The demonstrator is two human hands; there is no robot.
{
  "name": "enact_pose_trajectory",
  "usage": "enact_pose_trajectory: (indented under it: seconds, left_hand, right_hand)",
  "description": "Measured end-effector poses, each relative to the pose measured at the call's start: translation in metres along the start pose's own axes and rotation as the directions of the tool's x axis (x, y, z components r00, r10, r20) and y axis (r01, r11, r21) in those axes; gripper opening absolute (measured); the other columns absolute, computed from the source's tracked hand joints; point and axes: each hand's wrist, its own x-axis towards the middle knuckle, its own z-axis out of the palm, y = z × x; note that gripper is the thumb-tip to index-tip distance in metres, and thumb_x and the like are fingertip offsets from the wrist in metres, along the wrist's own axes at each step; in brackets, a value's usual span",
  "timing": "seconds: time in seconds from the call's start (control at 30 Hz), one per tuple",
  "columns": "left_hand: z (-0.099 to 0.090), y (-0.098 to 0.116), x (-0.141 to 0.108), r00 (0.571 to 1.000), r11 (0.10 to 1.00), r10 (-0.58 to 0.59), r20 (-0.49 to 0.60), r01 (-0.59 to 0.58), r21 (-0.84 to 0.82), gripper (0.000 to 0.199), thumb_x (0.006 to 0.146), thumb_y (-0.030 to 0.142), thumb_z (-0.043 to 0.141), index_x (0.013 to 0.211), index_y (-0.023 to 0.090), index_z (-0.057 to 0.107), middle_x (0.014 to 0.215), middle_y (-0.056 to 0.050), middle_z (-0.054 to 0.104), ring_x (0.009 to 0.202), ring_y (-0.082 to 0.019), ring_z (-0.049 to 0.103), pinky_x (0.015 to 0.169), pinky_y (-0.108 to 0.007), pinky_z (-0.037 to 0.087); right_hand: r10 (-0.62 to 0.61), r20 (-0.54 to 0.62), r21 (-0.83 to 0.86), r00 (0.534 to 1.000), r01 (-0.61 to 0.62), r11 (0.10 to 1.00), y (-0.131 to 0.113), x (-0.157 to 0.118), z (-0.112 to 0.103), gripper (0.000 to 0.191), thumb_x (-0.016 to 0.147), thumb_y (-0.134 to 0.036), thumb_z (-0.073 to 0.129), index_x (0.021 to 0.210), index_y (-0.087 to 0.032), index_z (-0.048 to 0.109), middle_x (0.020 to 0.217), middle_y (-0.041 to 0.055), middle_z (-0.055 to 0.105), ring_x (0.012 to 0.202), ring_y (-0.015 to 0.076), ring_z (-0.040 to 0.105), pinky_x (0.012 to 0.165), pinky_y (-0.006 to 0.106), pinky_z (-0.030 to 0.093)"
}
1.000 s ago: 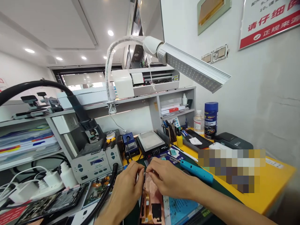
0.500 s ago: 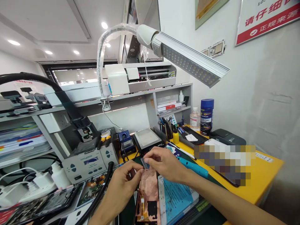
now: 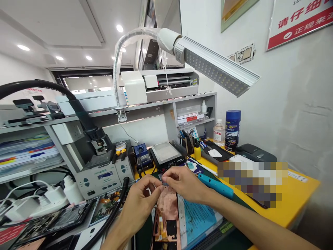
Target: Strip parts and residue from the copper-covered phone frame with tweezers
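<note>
An opened phone frame [image 3: 168,205], copper-coloured inside with an orange flex cable [image 3: 161,227] and a black patch lower down, lies lengthwise before me on a dark green mat. My left hand [image 3: 140,201] is at its far end, thumb and index finger pinched together there; what lies between the tips is hidden. My right hand [image 3: 183,182] reaches over the same end from the right. Its thumb and fingertips close on a small, thin, see-through piece like film, mostly covered by the fingers. Both sets of fingertips nearly meet.
Right of the phone lies a blue-covered pad [image 3: 197,218], with a teal tool handle [image 3: 215,185] beyond. A rework station [image 3: 104,178], a black hose [image 3: 114,215] and phone parts crowd the left. Behind stand a soldering station [image 3: 143,156] and a flat heating plate [image 3: 168,154]. A lamp [image 3: 221,66] hangs overhead.
The whole view has shifted slightly, so things appear a little further right. My right fingertips have come closer to the left ones and lower, and less of the see-through piece shows.
</note>
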Motion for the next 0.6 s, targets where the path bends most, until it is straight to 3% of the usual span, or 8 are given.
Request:
enact_pose_trajectory:
  seconds: [0.27,0.43,0.6]
  left_hand:
    - [0.0011,-0.0037,0.0007,0.984,0.987,0.117,-0.132,-0.101,0.123,0.02,0.093,0.04,0.058,0.086,0.023,0.066,0.081,0.001,0.063,0.067,-0.014,0.053,0.061,-0.026,0.04]
    - [-0.0023,-0.0062,-0.0008,0.969,0.95,0.216,-0.123,-0.179,0.255,0.015,0.094,0.033,0.058,0.088,0.024,0.067,0.084,0.0,0.064,0.076,-0.016,0.057,0.073,-0.029,0.041]
    - [-0.0016,-0.0077,0.0005,0.971,0.948,0.2,-0.128,-0.159,0.276,0.014,0.094,0.03,0.055,0.095,0.024,0.068,0.083,0.002,0.063,0.07,-0.015,0.057,0.069,-0.028,0.041]
  right_hand:
    - [-0.076,0.103,-0.119,0.992,0.088,0.989,-0.0078,-0.0058,-0.0029,0.018,0.094,-0.018,0.053,0.084,-0.017,0.068,0.077,0.0004,0.066,0.069,0.0129,0.058,0.059,0.022,0.04]
    - [-0.15,0.142,-0.213,0.978,0.178,0.961,-0.0085,-0.0075,-0.0036,0.018,0.095,-0.014,0.05,0.087,-0.016,0.066,0.084,0.0029,0.065,0.075,0.0146,0.058,0.069,0.025,0.041]
    - [-0.208,0.165,-0.294,0.964,0.25,0.923,-0.0023,-0.0083,-0.0014,0.018,0.097,-0.014,0.047,0.092,-0.015,0.064,0.088,0.0052,0.064,0.079,0.0167,0.058,0.072,0.027,0.042]
